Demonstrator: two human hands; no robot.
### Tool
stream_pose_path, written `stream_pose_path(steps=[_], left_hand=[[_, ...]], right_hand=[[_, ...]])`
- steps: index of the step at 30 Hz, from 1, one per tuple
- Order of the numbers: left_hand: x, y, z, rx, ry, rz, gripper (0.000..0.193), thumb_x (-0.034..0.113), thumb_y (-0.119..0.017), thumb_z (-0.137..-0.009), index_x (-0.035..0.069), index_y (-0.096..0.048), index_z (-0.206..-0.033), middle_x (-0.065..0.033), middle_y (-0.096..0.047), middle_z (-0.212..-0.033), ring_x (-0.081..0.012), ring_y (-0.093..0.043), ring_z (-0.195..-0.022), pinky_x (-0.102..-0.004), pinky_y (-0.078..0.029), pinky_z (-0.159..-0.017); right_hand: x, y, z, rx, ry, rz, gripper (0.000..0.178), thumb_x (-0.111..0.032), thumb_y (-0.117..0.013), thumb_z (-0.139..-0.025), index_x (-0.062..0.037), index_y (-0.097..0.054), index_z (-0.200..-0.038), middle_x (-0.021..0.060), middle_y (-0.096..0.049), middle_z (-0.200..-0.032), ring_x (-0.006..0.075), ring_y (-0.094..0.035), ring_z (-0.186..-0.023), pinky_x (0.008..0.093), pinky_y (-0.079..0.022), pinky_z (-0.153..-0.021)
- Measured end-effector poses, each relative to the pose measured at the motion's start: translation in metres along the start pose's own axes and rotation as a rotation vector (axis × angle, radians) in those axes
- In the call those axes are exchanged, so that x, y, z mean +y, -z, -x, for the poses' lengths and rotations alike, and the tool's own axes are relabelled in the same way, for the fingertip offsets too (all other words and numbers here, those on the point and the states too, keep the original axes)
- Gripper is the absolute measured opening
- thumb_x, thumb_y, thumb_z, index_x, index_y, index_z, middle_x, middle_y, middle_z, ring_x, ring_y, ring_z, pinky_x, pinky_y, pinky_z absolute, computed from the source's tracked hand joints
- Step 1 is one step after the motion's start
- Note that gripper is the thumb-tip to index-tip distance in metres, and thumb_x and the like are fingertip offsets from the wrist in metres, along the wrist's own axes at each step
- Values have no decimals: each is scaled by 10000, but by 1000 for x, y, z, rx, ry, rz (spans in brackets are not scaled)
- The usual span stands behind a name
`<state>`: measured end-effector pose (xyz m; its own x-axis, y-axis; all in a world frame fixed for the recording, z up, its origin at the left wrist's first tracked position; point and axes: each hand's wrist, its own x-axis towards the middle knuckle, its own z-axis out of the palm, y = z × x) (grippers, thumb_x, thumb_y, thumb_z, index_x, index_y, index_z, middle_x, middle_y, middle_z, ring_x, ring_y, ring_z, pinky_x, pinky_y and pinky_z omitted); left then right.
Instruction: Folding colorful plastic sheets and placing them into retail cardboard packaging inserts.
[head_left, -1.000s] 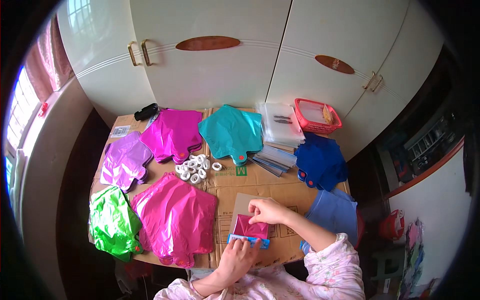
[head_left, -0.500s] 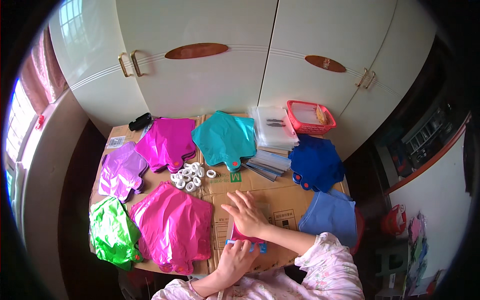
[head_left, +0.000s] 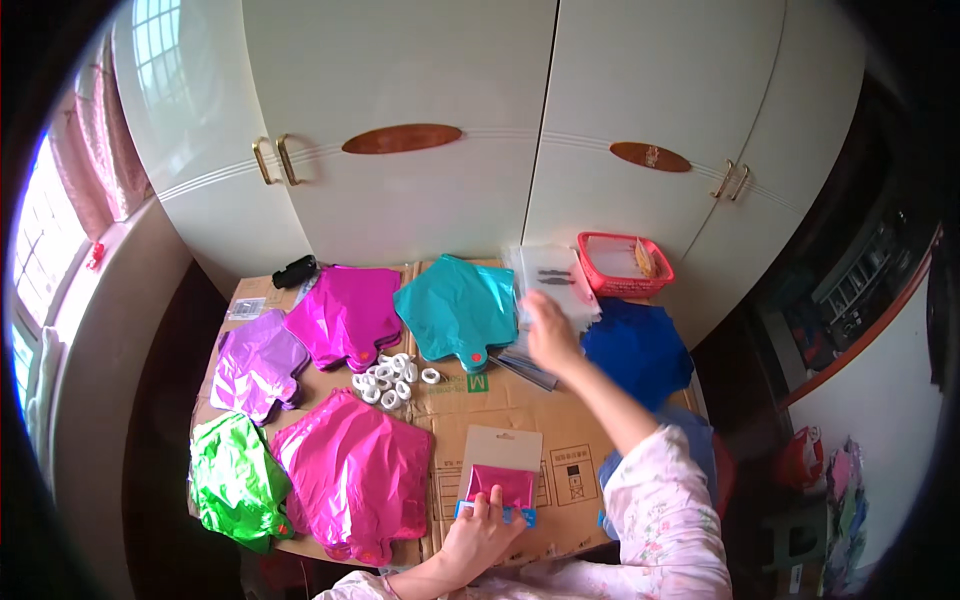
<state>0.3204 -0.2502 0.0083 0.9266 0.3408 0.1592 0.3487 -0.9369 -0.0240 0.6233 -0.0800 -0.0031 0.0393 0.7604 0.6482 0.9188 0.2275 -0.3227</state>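
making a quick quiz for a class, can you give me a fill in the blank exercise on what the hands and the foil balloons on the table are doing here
1. The left hand rests on a clear packet with a folded ____ foil balloon inside.
2. The right hand reaches toward the stack of clear plastic ____ near the red basket.
3. The small white rings lie just in front of the ____ foil balloon.
4. The crumpled ____ foil balloon lies at the table's near left corner.

Missing words: pink; bags; teal; green

- Foil balloons, e.g. pink one (head_left: 352, 478), green one (head_left: 235, 482): glossy, crinkled film.
- Tabletop sheets (head_left: 500, 395): matt brown cardboard.
- Header card (head_left: 500, 452): matt paperboard.
- Red basket (head_left: 625, 264): plastic.
- Cabinet doors (head_left: 400, 80): smooth, semi-gloss.
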Motion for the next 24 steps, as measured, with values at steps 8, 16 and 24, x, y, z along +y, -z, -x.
stream_pose_path(steps=[8, 16, 24], left_hand=[[-1, 9, -4, 43, -23, -6, 301, 183, -546, -816, 115, -508, -1106, -317, -545, -1174, -334, -640, -898, -369, -565, -609], [-1, 17, -4, 2, -21, -6, 305, 186, -543, -809, 121, -492, -1103, -326, -544, -1166, -327, -639, -891, -367, -549, -610], [0, 12, -2, 46, -31, -30, 283, 180, -534, -816, 133, -492, -1092, -314, -554, -1163, -294, -628, -844, -363, -515, -628]], right_hand=[[98, 37, -43, -717, -224, 242, 415, -98, -572, -768, -57, -564, -1181, 193, -613, -1147, 324, -588, -1076, 414, -465, -930], [93, 27, -37, -628, -226, 322, 237, -179, -587, -773, -113, -627, -998, 136, -677, -962, 327, -648, -888, 441, -512, -809], [97, 28, -32, -600, -90, 324, 225, -182, -535, -836, -120, -647, -1020, 153, -683, -892, 337, -651, -886, 450, -511, -821]])
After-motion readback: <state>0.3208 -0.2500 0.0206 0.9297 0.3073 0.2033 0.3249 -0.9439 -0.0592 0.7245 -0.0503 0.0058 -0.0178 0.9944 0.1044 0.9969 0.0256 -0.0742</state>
